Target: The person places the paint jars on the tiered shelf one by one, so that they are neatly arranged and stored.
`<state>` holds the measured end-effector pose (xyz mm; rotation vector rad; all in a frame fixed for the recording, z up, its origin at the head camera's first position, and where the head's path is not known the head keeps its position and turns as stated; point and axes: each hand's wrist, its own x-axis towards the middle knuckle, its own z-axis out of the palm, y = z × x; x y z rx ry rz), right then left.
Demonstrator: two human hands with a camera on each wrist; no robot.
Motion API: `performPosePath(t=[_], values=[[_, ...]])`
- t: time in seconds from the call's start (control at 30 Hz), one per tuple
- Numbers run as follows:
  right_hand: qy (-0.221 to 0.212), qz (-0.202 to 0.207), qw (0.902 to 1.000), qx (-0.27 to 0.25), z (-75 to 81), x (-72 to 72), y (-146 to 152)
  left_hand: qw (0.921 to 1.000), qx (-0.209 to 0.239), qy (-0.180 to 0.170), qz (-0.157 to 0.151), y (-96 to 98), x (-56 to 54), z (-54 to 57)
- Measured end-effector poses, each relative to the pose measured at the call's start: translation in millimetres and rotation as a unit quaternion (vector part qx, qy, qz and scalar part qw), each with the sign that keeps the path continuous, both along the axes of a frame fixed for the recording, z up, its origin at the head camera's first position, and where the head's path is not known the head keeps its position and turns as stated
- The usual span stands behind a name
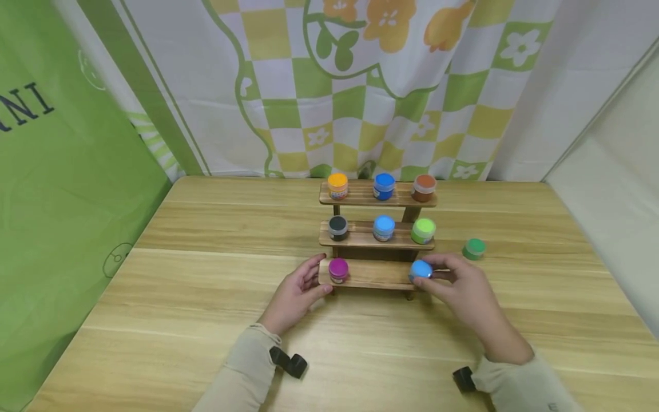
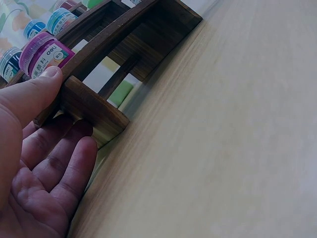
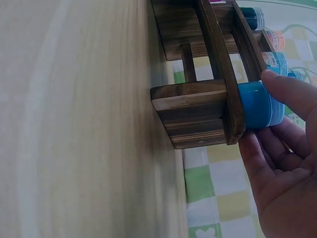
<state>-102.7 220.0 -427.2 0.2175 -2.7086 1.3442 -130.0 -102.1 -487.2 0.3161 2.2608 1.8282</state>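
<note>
A three-tier wooden display rack [image 1: 377,274] stands on the table. At the right end of its lowest shelf, my right hand [image 1: 469,290] pinches a light blue paint jar [image 3: 256,106] between thumb and fingers; the jar's base meets the shelf. My left hand [image 1: 292,298] grips the left end of that shelf, thumb [image 2: 49,79] at the front edge and fingers behind and below. Close to that thumb sits a purple paint jar [image 1: 338,270] on the same shelf.
Black [image 1: 337,228], light blue [image 1: 384,228] and lime green [image 1: 423,230] jars line the middle shelf. Orange [image 1: 337,186], dark blue [image 1: 384,187] and brown [image 1: 424,188] ones stand on top. A green jar [image 1: 473,249] is on the table at right. Behind hangs a patterned curtain [image 1: 350,109].
</note>
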Motion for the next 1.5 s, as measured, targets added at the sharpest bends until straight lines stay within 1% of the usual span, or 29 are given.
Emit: performPosePath(t=[0.13,0.27,0.47,0.63,0.87,1.07,1.5], values=[[-0.004,0.003,1.0000,-0.009,3.0,0.4,-3.4,1.0000,-0.003,0.000,0.001,0.4,0.1,0.7],[-0.004,0.002,0.9999,-0.016,2.0,-0.2,-9.1,1.0000,-0.006,0.001,0.002,0.8,0.5,1.6],[0.003,0.004,1.0000,0.002,-0.3,-1.4,-18.7,1.0000,-0.004,-0.001,0.003,0.8,0.8,2.2],[-0.015,0.005,0.9999,0.005,2.1,-3.4,-26.2,1.0000,-0.001,-0.005,0.003,0.3,0.9,2.5],[-0.035,0.007,0.9994,0.000,4.5,-5.3,-36.3,1.0000,0.002,0.001,0.001,0.0,0.1,0.2],[-0.030,0.008,0.9995,0.009,2.3,-6.8,-45.0,1.0000,0.003,0.003,-0.001,0.4,0.0,0.5],[-0.004,0.011,0.9997,0.021,-2.5,-8.1,-59.7,1.0000,-0.003,0.000,0.000,0.1,0.2,1.5]])
